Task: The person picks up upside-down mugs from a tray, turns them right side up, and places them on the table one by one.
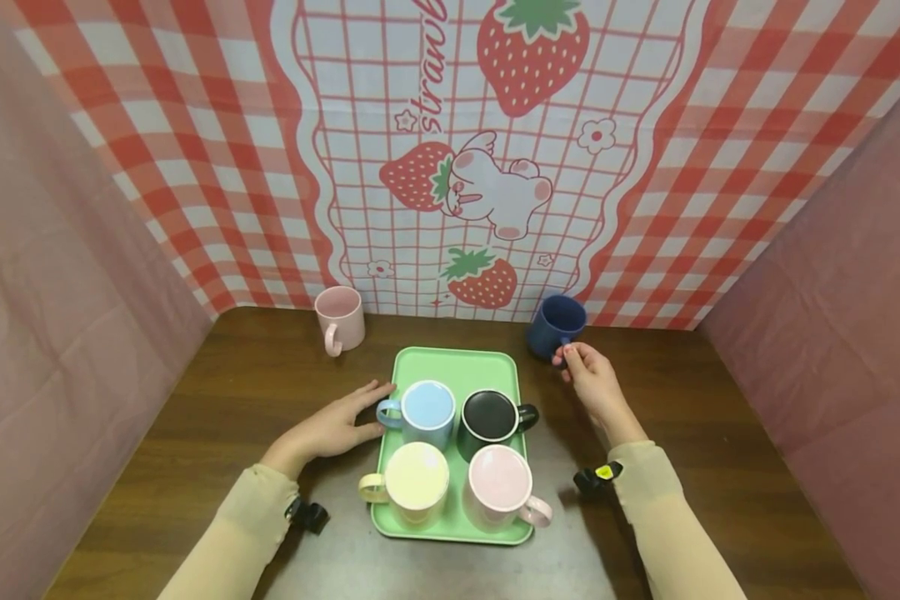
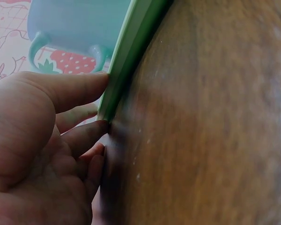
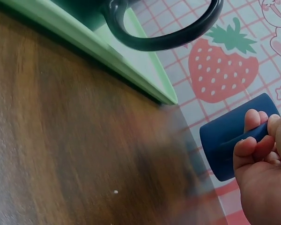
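Observation:
My right hand (image 1: pixel 596 382) grips the handle of a dark blue mug (image 1: pixel 546 332) at the back right; in the right wrist view its fingers curl round that handle. My left hand (image 1: pixel 337 423) touches the left edge of a green tray (image 1: pixel 453 364) with straight fingertips, as the left wrist view shows up close. Two mugs stand at the tray's middle, a light blue mug (image 1: pixel 428 410) on the left and a black mug (image 1: pixel 489 419) on the right. Nearer me on the tray are a yellow mug (image 1: pixel 417 482) and a pink mug (image 1: pixel 498 483).
Another pink mug (image 1: pixel 341 318) stands at the back left of the brown wooden table (image 1: pixel 720 467), its handle toward me. A strawberry-print cloth (image 1: pixel 450 108) hangs behind the table. Pink cloth walls (image 1: pixel 855 275) close off both sides.

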The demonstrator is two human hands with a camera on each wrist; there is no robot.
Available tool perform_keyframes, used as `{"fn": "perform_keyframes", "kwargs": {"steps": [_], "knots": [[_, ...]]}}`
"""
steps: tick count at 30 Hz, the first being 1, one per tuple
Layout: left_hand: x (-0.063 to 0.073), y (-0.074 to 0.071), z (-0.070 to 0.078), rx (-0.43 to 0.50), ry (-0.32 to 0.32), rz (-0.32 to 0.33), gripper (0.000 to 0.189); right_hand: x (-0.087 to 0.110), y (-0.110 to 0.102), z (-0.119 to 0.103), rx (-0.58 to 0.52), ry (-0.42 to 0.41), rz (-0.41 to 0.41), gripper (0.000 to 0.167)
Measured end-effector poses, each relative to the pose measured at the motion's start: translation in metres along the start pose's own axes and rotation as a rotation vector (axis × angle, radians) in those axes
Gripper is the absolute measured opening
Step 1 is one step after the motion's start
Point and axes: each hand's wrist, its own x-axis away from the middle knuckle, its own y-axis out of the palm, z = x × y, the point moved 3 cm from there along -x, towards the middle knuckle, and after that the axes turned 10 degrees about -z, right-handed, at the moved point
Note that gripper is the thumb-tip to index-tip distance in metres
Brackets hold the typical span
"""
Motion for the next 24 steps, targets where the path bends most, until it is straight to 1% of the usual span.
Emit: {"fn": "perform_keyframes", "kwargs": {"steps": [1, 6, 8, 13, 15, 17, 19, 21, 24], "knots": [[0.001, -0.001, 0.004, 0.016, -0.013, -0.006, 0.071, 0.0, -0.001, 0.001, 0.004, -0.004, 0.002, 0.033], [0.002, -0.002, 0.01, 0.04, -0.033, -0.015, 0.072, -0.003, -0.005, 0.005, 0.038, -0.013, 0.017, 0.035], [0.001, 0.0, 0.004, 0.035, -0.028, -0.01, 0.072, -0.003, -0.007, 0.006, 0.046, -0.009, 0.021, 0.035], [-0.009, 0.008, -0.031, 0.035, -0.037, 0.006, 0.073, -0.004, -0.009, 0.007, 0.049, 0.002, 0.018, 0.035], [-0.01, 0.01, -0.037, 0.034, -0.04, 0.005, 0.073, -0.005, -0.009, 0.008, 0.044, 0.008, 0.014, 0.034], [-0.01, 0.01, -0.036, 0.018, -0.033, 0.009, 0.073, -0.006, -0.009, 0.009, 0.037, 0.012, 0.012, 0.033], [-0.007, 0.007, -0.027, 0.01, -0.025, 0.007, 0.073, -0.007, -0.01, 0.011, 0.037, 0.018, 0.015, 0.033], [-0.005, 0.004, -0.015, 0.015, -0.03, 0.0, 0.073, -0.008, -0.01, 0.012, 0.032, 0.024, 0.018, 0.033], [-0.005, 0.004, -0.014, 0.013, -0.03, -0.001, 0.073, -0.01, -0.012, 0.015, 0.035, 0.034, 0.019, 0.034]]}}
